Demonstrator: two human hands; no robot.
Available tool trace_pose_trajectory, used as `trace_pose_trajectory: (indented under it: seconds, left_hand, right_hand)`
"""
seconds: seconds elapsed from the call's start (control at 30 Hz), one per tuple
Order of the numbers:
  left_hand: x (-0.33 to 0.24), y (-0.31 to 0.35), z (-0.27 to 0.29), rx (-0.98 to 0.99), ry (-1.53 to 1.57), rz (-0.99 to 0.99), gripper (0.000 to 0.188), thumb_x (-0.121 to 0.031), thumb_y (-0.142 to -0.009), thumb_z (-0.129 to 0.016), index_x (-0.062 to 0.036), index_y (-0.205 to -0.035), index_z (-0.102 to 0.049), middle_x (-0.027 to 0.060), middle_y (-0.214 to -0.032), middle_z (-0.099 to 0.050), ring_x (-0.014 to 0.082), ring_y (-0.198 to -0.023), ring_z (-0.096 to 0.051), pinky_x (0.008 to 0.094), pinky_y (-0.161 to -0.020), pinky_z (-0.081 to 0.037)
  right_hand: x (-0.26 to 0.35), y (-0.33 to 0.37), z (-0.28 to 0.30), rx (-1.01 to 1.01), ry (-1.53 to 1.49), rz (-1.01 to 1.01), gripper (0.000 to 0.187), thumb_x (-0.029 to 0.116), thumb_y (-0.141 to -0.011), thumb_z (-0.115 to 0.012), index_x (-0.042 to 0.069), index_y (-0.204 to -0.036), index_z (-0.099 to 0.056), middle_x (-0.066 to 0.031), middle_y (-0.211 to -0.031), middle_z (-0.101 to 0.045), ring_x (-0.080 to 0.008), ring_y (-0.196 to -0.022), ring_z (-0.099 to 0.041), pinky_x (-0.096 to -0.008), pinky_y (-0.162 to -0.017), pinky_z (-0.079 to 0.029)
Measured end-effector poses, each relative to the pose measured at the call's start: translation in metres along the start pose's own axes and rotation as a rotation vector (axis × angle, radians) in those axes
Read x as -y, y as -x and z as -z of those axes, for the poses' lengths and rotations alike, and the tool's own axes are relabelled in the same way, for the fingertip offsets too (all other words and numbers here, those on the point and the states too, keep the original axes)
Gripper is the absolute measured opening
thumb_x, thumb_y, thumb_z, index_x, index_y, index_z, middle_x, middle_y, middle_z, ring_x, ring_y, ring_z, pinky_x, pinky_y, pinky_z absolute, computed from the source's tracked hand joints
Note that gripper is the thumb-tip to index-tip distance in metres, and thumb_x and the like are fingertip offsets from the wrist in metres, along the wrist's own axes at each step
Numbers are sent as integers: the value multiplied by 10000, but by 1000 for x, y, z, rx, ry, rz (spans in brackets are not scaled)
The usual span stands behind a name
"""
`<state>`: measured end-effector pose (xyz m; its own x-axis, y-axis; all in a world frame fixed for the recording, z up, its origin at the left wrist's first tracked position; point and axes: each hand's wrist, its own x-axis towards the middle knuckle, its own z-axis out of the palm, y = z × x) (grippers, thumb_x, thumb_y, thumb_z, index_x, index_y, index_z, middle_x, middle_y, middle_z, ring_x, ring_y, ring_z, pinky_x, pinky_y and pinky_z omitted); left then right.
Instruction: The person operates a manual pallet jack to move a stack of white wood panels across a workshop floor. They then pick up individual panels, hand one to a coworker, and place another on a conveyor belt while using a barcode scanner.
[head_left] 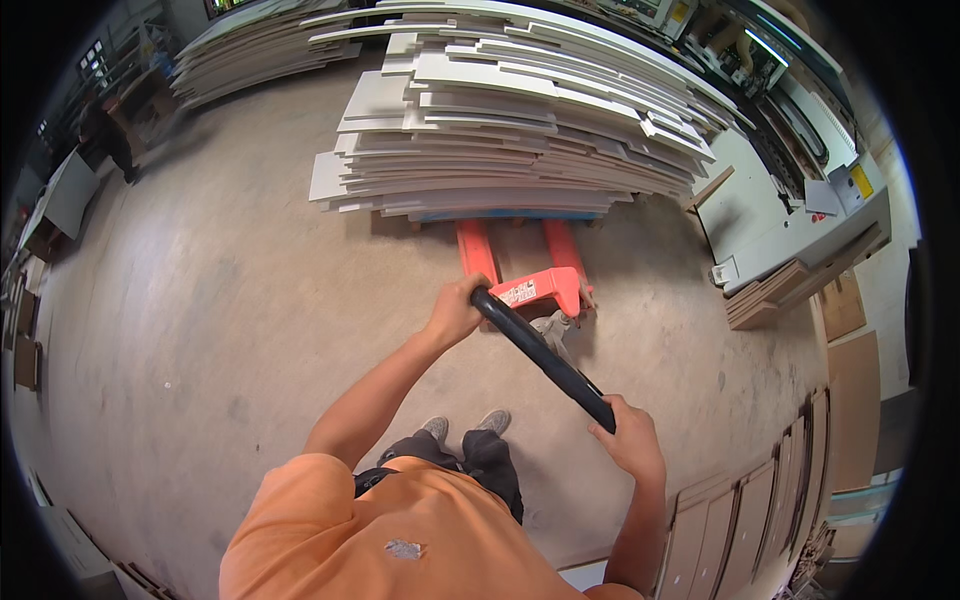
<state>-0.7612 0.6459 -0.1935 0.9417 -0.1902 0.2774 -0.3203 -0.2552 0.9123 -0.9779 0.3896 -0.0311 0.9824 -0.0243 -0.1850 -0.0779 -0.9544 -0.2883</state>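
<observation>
Black tubular pallet-jack handle (545,358): my left hand (455,312), right hand (630,440) grip ends for leverage; red forks (520,255) under stacked white boards (510,120).

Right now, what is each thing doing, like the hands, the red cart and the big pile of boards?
Left hand: closed around one end of the black handle bar.
Right hand: closed around the bar's other end.
Red pallet jack: forks pushed under the stack.
Stack of white boards: piled flat, edges uneven.
Brown panels: standing on edge, lower right.
</observation>
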Motion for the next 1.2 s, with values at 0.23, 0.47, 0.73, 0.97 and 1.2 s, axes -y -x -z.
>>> trace_pose_trajectory:
  seconds: [0.23, 0.47, 0.73, 0.97, 1.2]
  left_hand:
    - [-6, 109, 23, 423, -411, -217, 228, -35, -778, -645, -36, -1005, -617, 182, -1071, -635, 397, -927, -661, 479, -778, -554]
    - [4, 170, -50, 988, -668, 7, 321, -97, -800, -649, -33, -1113, -682, 224, -1133, -648, 385, -1019, -667, 456, -860, -563]
    - [13, 256, -64, 788, -597, 88, 269, -112, -829, -646, -11, -1074, -692, 225, -1132, -660, 376, -1070, -658, 451, -899, -552]
    - [-14, 340, 21, 760, -545, 70, 203, -97, -833, -663, -4, -1007, -713, 223, -1044, -681, 372, -1011, -683, 447, -867, -565]
    - [-42, 400, 133, 522, -522, -5, 248, -77, -815, -682, -20, -1049, -623, 210, -1062, -636, 386, -909, -684, 467, -765, -571]
  right_hand:
    - [-8, 59, -91, -32, 41, -34, 348, 255, -782, -800, 61, -1037, -665, -172, -911, -711, -372, -845, -684, -465, -771, -529]
    - [-58, 89, -180, 69, 241, -306, 354, 307, -707, -839, 63, -933, -717, -175, -888, -721, -382, -869, -694, -469, -825, -552]
    - [-73, 146, -218, -1, 272, -251, 269, 239, -739, -750, 43, -920, -718, -232, -883, -713, -406, -872, -695, -491, -826, -555]
    - [13, 231, -229, 133, 250, -245, 429, 352, -730, -833, 4, -940, -696, -251, -877, -712, -425, -878, -695, -504, -821, -546]
    - [136, 298, -223, 215, 157, -193, 415, 343, -765, -796, -27, -897, -663, -228, -793, -700, -421, -835, -691, -481, -779, -536]
